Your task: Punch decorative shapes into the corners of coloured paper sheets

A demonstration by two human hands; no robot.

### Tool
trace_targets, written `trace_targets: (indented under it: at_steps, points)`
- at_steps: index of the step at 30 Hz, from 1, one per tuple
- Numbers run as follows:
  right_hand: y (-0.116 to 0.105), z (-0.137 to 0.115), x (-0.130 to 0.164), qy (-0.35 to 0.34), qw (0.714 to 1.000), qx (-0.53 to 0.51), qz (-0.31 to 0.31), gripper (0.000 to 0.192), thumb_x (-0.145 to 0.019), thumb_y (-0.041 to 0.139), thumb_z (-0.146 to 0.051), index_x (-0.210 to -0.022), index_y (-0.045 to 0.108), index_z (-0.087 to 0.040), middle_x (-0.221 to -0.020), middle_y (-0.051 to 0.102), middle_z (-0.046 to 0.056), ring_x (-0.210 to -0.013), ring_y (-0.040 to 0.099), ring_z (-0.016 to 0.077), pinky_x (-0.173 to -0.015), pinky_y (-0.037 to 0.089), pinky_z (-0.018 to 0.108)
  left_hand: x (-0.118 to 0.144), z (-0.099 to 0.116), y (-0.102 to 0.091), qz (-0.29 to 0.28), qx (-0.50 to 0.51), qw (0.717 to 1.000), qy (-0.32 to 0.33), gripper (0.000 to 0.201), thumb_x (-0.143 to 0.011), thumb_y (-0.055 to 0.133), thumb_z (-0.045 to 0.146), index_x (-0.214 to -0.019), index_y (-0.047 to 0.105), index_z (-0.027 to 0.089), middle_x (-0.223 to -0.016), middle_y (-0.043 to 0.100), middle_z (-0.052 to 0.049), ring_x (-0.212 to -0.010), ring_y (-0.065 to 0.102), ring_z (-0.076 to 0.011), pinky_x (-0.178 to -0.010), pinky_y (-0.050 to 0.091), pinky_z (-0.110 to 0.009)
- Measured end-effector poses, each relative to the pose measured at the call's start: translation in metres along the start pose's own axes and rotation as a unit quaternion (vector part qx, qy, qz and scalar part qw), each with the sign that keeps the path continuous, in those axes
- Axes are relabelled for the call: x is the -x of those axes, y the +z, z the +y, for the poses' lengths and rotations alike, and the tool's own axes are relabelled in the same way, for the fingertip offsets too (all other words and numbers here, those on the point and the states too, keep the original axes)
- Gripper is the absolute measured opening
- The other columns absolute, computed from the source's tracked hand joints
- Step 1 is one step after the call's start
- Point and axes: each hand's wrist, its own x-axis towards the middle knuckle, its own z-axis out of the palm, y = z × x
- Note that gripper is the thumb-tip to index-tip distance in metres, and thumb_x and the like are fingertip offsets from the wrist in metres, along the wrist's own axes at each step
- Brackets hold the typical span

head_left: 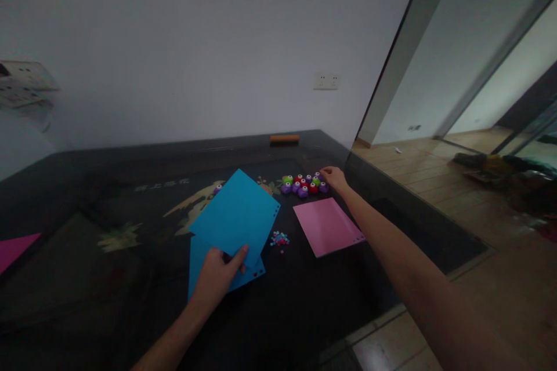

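My left hand (221, 269) pinches a blue sheet of paper (239, 214) by its lower edge, thumb on top. The sheet is tilted, with small punched holes along its right edge. Beneath it a second blue sheet (200, 255) lies partly covered, with holes near its right corner. My right hand (333, 177) reaches to the right end of a cluster of small craft punches (303, 182) in purple, red and green with white tops. Its fingertips are closed at a purple craft punch (318, 176), partly hiding it.
A pink sheet stack (328, 226) with corner holes lies under my right forearm. Punched paper bits (279, 239) sit beside the blue sheets. Another purple punch (217, 189) is behind them. A brown-orange block (284, 138) lies by the wall; a magenta sheet (17, 249) is far left.
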Motion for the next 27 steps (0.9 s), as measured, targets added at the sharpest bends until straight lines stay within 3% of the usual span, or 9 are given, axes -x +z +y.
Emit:
trace_targets:
  at_steps: [4,8,10,13,17,22,25,27]
  points:
    - [-0.014,-0.004,0.022,-0.023,0.993,-0.097,0.068,0.029,-0.08,0.051,-0.031,-0.092,0.069,-0.012,-0.09,0.069,0.011,-0.073,0.063,0.0183,-0.059,0.05,0.028,-0.002,-0.001,-0.001,0.011,-0.025,1.0,0.007,0.05,-0.066,0.044,0.062,-0.037,0.05,0.021,-0.039,0.054,-0.006,-0.042,0.051,-0.0203,-0.053,0.037,-0.033]
    - [-0.025,-0.017,0.069,-0.067,0.977,-0.183,0.085,0.038,-0.082,0.046,-0.041,-0.096,0.067,-0.013,-0.087,0.068,0.01,-0.076,0.063,0.0189,-0.059,0.05,0.028,-0.005,-0.002,-0.003,0.022,-0.037,0.999,0.0,0.049,-0.065,0.047,0.061,-0.037,0.049,0.021,-0.038,0.053,-0.005,-0.041,0.05,-0.0194,-0.051,0.037,-0.032]
    - [-0.028,-0.026,0.099,-0.089,0.972,-0.213,0.052,0.035,-0.08,0.051,-0.042,-0.091,0.068,-0.014,-0.08,0.068,0.008,-0.073,0.062,0.0179,-0.059,0.049,0.027,-0.007,-0.005,-0.003,0.035,-0.023,0.999,0.011,0.046,-0.065,0.051,0.06,-0.041,0.049,0.021,-0.041,0.054,-0.004,-0.044,0.052,-0.0194,-0.051,0.039,-0.032]
    - [-0.028,-0.039,0.14,-0.125,0.944,-0.292,-0.09,0.031,-0.08,0.056,-0.041,-0.09,0.067,-0.014,-0.075,0.066,0.006,-0.067,0.061,0.0158,-0.059,0.048,0.027,-0.008,-0.008,-0.002,0.043,0.022,0.998,0.028,0.04,-0.064,0.056,0.059,-0.051,0.048,0.021,-0.045,0.055,0.0,-0.046,0.053,-0.0183,-0.05,0.039,-0.029]
    - [-0.018,-0.052,0.172,-0.105,0.92,-0.323,-0.194,0.033,-0.082,0.055,-0.043,-0.094,0.067,-0.015,-0.079,0.067,0.007,-0.071,0.063,0.0164,-0.064,0.049,0.029,-0.009,-0.008,-0.003,0.01,0.049,0.998,0.038,0.038,-0.066,0.058,0.057,-0.06,0.05,0.02,-0.048,0.054,0.003,-0.048,0.052,-0.0168,-0.049,0.039,-0.028]
    - [-0.007,-0.057,0.182,-0.042,0.899,-0.355,-0.251,0.034,-0.079,0.058,-0.044,-0.096,0.067,-0.017,-0.082,0.068,0.006,-0.072,0.063,0.0161,-0.065,0.049,0.029,-0.008,-0.007,-0.005,-0.045,0.038,0.998,0.026,0.038,-0.065,0.06,0.057,-0.063,0.053,0.019,-0.054,0.057,0.001,-0.052,0.055,-0.0181,-0.05,0.042,-0.029]
    - [-0.008,-0.057,0.186,-0.035,0.899,-0.344,-0.268,0.03,-0.074,0.065,-0.037,-0.097,0.066,-0.017,-0.075,0.068,0.003,-0.068,0.061,0.0149,-0.063,0.048,0.028,-0.009,-0.008,-0.005,-0.095,0.061,0.993,0.029,0.038,-0.066,0.062,0.055,-0.07,0.058,0.018,-0.068,0.065,-0.003,-0.062,0.061,-0.0207,-0.057,0.047,-0.031]
    - [-0.01,-0.057,0.188,-0.032,0.9,-0.34,-0.271,0.033,-0.07,0.069,-0.032,-0.098,0.065,-0.017,-0.071,0.067,0.001,-0.066,0.06,0.0147,-0.063,0.047,0.029,-0.009,-0.01,-0.005,-0.098,0.064,0.993,0.034,0.037,-0.066,0.062,0.054,-0.071,0.059,0.018,-0.072,0.067,-0.004,-0.067,0.063,-0.0218,-0.061,0.048,-0.032]
